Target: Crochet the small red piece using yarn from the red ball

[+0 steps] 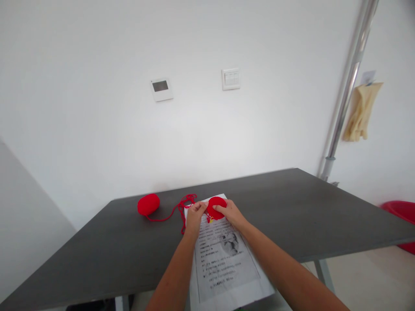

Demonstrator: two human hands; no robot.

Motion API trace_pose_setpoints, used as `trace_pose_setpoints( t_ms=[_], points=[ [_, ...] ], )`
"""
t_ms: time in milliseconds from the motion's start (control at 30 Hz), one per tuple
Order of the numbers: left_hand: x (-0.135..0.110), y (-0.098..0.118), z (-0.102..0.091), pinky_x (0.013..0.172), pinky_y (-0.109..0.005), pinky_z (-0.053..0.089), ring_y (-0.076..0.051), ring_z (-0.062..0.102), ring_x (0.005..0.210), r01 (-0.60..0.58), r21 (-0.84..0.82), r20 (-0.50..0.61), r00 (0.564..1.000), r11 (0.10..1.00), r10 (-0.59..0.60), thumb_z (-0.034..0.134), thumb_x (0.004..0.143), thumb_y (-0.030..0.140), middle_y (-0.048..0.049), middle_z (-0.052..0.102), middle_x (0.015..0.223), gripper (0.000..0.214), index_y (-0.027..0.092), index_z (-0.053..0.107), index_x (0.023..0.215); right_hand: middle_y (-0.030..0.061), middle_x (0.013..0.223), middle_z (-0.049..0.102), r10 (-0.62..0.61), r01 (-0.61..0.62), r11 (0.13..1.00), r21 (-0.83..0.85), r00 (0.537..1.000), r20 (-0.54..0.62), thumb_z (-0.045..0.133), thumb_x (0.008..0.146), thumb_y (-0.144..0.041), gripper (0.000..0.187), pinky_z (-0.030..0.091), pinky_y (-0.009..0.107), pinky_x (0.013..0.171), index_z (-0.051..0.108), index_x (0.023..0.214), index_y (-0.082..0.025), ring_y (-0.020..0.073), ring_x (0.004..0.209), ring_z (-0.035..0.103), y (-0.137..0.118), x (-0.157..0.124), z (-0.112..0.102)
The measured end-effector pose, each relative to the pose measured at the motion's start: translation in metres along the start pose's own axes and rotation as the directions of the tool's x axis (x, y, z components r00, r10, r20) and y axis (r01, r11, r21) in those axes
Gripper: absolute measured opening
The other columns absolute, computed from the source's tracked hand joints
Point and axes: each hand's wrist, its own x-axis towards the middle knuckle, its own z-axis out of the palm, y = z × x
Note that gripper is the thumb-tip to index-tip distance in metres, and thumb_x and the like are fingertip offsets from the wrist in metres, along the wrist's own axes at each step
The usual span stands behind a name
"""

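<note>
My left hand (195, 214) and my right hand (229, 211) meet over the far end of a printed paper sheet (223, 259). Both are closed on a round red crocheted piece (215, 206), the left pinching its left edge, the right gripping its right side. A small yellowish thing shows just under the piece; I cannot make out what it is. A red yarn strand (181, 208) runs in loose loops from the piece leftward to a red yarn ball (148, 204) lying on the dark table (97, 246).
The table stands against a white wall with a thermostat panel (161, 89) and a light switch (231, 79). A metal pole (345, 93) rises at the right, with yellowish gloves (360, 111) hanging beside it. A red tub (402, 214) sits on the floor at far right.
</note>
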Motion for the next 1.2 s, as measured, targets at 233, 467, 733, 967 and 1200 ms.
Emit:
trace_pose_setpoints(
  t_ms=[233,467,733,967,1200],
  points=[
    [0.0019,-0.0048,-0.0025,0.053,-0.022,0.036,-0.009,0.046,0.051,-0.002,0.044,0.037,0.999,0.999,0.0,0.07,0.062,0.04,0.0023,0.054,0.053,0.028,0.015,0.057,0.058,0.0023,0.061,0.066,-0.013,0.011,0.999,-0.052,0.999,-0.036,0.064,0.063,-0.03,0.019,0.046,0.026,0.056,0.065,0.07,-0.013,0.0155,0.057,0.058,-0.0021,-0.0009,0.0005],
    [0.0003,-0.0018,-0.001,0.052,-0.022,0.037,-0.01,0.047,0.05,-0.006,0.047,0.023,1.0,0.999,0.005,0.07,0.061,0.041,0.0022,0.053,0.052,0.029,0.016,0.057,0.058,0.003,0.063,0.067,0.005,-0.005,1.0,-0.015,1.0,-0.024,0.066,0.063,-0.033,0.022,0.048,0.028,0.06,0.065,0.074,-0.013,0.0174,0.06,0.061,0.001,0.0001,0.0004],
    [0.0015,-0.0019,-0.0009,0.054,-0.022,0.037,-0.01,0.046,0.051,-0.031,0.092,0.044,0.999,0.995,0.027,0.069,0.064,0.038,0.002,0.052,0.052,0.028,0.016,0.055,0.054,0.0028,0.062,0.067,-0.014,0.01,0.998,-0.068,0.999,-0.05,0.064,0.064,-0.03,0.018,0.047,0.027,0.057,0.065,0.071,-0.013,0.0168,0.058,0.06,0.0028,0.0017,-0.0022],
    [0.0006,-0.0007,-0.0014,0.056,-0.022,0.038,-0.009,0.045,0.053,-0.034,0.053,0.052,0.998,0.998,0.031,0.069,0.063,0.036,0.0031,0.05,0.051,0.028,0.016,0.053,0.053,0.0032,0.063,0.067,0.002,-0.004,1.0,-0.028,0.998,-0.057,0.066,0.062,-0.031,0.019,0.047,0.027,0.056,0.065,0.069,-0.013,0.0165,0.057,0.06,0.0001,0.0004,-0.0001],
    [0.0004,-0.0001,-0.0008,0.056,-0.022,0.038,-0.01,0.046,0.053,-0.034,0.077,0.062,0.998,0.996,0.029,0.069,0.063,0.035,0.0025,0.052,0.051,0.026,0.016,0.054,0.053,0.0024,0.061,0.066,0.004,-0.007,0.999,-0.045,0.998,-0.057,0.065,0.063,-0.03,0.017,0.045,0.026,0.055,0.064,0.066,-0.014,0.016,0.056,0.059,-0.0012,-0.0006,-0.0007]
  ],
)
